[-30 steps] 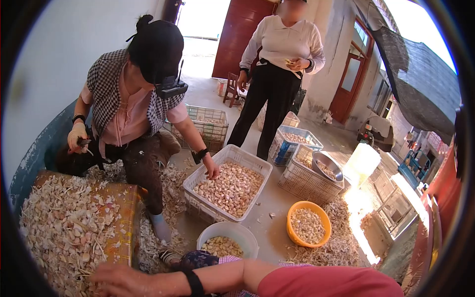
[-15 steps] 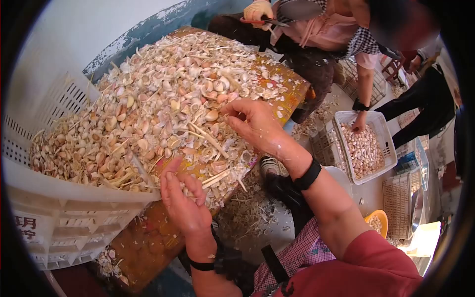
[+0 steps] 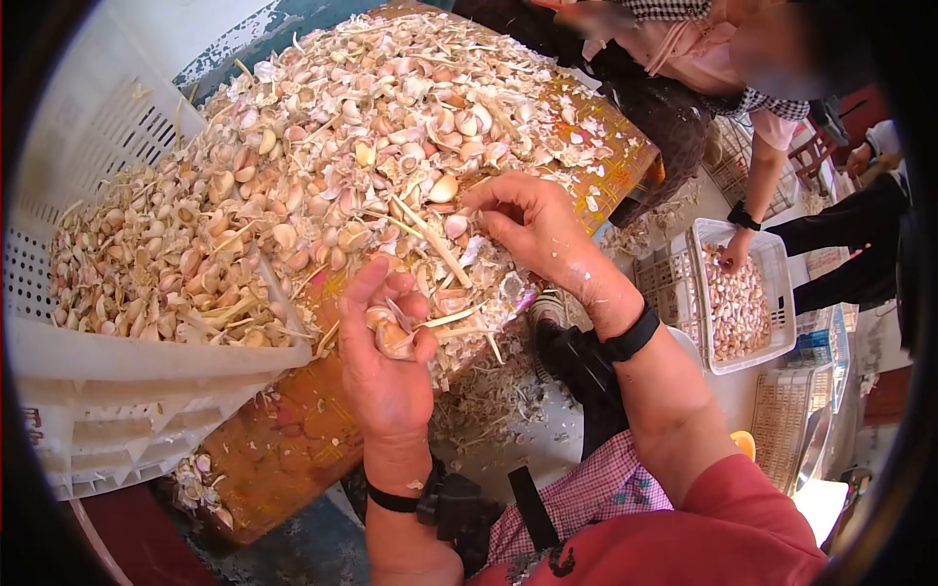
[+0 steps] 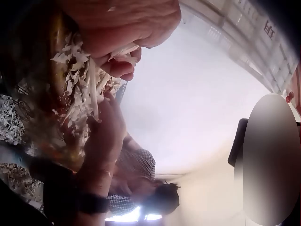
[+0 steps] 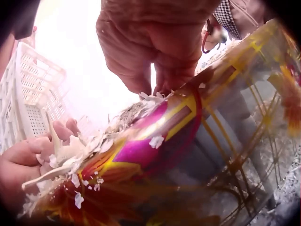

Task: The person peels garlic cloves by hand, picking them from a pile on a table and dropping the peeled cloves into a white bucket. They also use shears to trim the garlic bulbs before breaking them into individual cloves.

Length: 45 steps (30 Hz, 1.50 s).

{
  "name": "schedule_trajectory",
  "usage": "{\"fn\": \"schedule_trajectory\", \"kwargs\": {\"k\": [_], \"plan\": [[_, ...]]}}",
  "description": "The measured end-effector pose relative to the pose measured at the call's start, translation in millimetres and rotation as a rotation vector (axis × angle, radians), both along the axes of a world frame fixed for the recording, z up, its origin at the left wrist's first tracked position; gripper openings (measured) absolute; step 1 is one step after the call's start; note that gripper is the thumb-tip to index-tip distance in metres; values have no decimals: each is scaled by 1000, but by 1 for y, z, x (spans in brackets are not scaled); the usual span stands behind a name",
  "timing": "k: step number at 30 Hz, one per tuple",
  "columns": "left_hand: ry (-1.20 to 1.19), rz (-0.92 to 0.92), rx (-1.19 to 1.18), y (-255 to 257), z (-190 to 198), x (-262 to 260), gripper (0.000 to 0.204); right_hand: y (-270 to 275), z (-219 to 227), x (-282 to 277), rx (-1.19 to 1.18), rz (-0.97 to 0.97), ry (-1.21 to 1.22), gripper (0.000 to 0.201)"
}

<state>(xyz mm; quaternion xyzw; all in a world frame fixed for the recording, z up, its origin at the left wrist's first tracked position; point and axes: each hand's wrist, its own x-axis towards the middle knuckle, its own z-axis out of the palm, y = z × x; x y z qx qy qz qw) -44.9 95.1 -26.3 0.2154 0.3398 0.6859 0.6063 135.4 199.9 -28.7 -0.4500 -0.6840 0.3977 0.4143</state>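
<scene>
Papery garlic cloves (image 3: 393, 332) sit in my cupped left hand (image 3: 386, 366), its grip curled round them at the table (image 3: 283, 459) edge. My right hand (image 3: 532, 230) pinches into the garlic pile (image 3: 371, 146) beside it. Left, a tipped white crate (image 3: 127, 391) spills cloves. Beyond, another person's hand (image 3: 731, 256) reaches a white basket (image 3: 777, 293) of peeled cloves.

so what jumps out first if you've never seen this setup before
The big heap of garlic cloves and papery skins spilling from a tipped white crate over the patterned tabletop fills the upper left of the head view. At its near edge the left hand holds a few cloves, and the right hand picks at the pile. To the right, another person reaches into a white crate of cloves.
</scene>
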Motion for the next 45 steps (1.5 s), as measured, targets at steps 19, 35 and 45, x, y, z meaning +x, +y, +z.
{"fn": "schedule_trajectory", "kwargs": {"k": [19, 35, 45], "plan": [[68, 45, 68, 0, 6, 7, 76, -78, 106, 0, -58, 369, 354, 13], [30, 59, 67, -16, 11, 4, 26, -137, 156, 9, 342, 811, 711, 14], [213, 188, 6, -20, 8, 3, 17, -144, 153, 10, 188, 762, 741, 11]]}}
